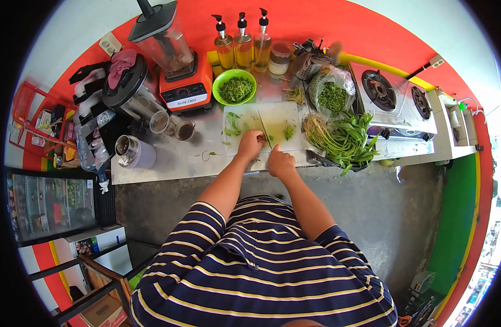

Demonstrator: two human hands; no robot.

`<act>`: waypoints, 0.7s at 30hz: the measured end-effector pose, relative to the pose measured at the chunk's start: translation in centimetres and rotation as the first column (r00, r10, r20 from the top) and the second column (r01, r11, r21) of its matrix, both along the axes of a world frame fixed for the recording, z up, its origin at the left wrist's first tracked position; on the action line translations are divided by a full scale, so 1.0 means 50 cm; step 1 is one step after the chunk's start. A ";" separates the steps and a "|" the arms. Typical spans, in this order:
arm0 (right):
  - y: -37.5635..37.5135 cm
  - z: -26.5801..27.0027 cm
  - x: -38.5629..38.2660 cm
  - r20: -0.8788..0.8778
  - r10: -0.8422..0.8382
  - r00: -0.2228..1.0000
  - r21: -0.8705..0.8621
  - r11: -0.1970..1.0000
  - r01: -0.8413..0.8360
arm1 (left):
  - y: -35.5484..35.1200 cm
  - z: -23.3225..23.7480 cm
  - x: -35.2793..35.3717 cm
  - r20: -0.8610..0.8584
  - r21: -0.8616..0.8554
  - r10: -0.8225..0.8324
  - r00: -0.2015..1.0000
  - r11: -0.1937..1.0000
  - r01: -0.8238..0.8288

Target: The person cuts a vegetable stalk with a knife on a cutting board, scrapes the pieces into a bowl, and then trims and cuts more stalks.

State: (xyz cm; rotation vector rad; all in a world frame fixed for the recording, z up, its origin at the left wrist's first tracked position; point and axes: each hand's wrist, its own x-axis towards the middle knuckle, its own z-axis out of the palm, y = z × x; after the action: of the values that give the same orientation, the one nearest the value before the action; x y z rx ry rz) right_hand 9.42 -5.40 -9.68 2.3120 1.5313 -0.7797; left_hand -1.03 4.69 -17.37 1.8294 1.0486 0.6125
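Note:
A white cutting board [250, 111] lies on the metal counter. A thin knife [265, 128] points away from me over its middle. My right hand [281, 162] is closed at the knife's near end, by the board's front edge. My left hand [252, 144] is closed just left of the blade; what its fingers hold is hidden. Loose green leaves [234, 125] lie on the board's left part, and a small green pile [288, 131] lies right of the knife. Behind the board stands a green bowl [218, 91] of chopped greens.
Right of the board are leafy stems [340, 143] and a plastic bag [348, 83] of chopped greens, then a gas stove [395, 111]. A red blender [186, 90], pump bottles [243, 50] and a jar stand behind. A metal cup [144, 154] sits at the left.

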 end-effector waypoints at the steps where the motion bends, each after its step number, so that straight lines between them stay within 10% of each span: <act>1: 0.000 -0.018 -0.009 -0.014 -0.018 1.000 0.017 1.000 0.019 | 0.001 0.003 0.001 -0.039 -0.028 -0.029 0.999 0.999 0.028; 13: 0.012 -0.017 -0.013 -0.027 0.052 0.998 -0.005 0.999 -0.052 | -0.054 -0.009 0.001 0.024 0.335 0.140 0.990 0.932 -0.140; 21: 0.056 -0.021 0.030 -0.126 0.079 0.989 -0.219 0.970 -0.106 | -0.032 0.004 -0.015 0.018 0.123 0.061 0.998 0.990 -0.062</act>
State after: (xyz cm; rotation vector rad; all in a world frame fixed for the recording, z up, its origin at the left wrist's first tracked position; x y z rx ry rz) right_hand 10.91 -2.58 -10.71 2.0497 1.4992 -1.0220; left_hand -1.79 3.06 -17.18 1.9019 1.0821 0.7402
